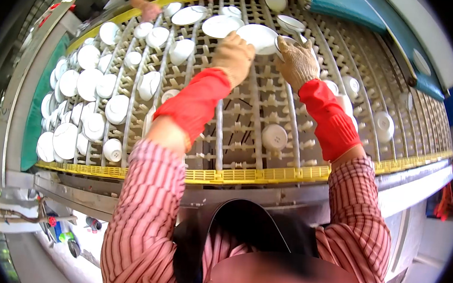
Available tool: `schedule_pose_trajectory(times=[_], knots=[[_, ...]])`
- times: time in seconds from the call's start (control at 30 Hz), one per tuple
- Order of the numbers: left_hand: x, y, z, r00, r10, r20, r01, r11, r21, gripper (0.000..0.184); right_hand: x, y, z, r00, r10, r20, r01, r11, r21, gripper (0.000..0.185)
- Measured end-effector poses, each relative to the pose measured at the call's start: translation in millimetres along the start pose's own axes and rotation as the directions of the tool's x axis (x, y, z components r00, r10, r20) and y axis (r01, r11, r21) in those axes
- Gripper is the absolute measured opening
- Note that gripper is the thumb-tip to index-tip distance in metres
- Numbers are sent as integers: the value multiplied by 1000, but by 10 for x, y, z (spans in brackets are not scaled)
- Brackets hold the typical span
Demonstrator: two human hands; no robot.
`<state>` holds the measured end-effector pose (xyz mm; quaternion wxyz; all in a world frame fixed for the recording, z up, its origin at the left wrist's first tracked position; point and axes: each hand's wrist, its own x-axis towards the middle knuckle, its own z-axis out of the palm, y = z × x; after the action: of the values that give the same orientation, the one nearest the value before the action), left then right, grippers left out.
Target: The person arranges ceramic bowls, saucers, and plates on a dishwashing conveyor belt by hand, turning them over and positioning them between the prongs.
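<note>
My left hand (233,58), in a tan knit glove, has its fingers curled at the near left rim of a white plate (260,36). How firmly it grips there is partly hidden by the glove. A white dish (282,45) beside that plate's right edge is in my right hand (298,66), also gloved, with thumb and fingers around its rim. Both hands are over the pegged conveyor rack. Another white plate (222,27) lies just beyond my left hand, and a white bowl (290,23) rests beyond my right hand.
White bowls and cups (87,84) crowd the rack's left side. A yellow guard strip (234,176) runs along the near edge. Across the rack are a co-worker's hands (150,11). A green belt (351,9) borders the far right. One cup (275,137) sits near me.
</note>
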<state>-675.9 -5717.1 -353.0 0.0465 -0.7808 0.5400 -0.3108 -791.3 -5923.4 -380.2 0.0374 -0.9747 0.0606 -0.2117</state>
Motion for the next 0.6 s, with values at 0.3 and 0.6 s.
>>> schedule_pose_trajectory(times=[0.3, 0.6], knots=[[333, -52, 766, 967, -109, 229, 80, 988, 130, 29, 52, -129, 312, 971, 221, 94, -238, 942, 236, 42], [210, -287, 791, 991, -120, 50, 118, 992, 41, 16, -473, -279, -445, 892, 294, 345, -432, 782, 450, 36]])
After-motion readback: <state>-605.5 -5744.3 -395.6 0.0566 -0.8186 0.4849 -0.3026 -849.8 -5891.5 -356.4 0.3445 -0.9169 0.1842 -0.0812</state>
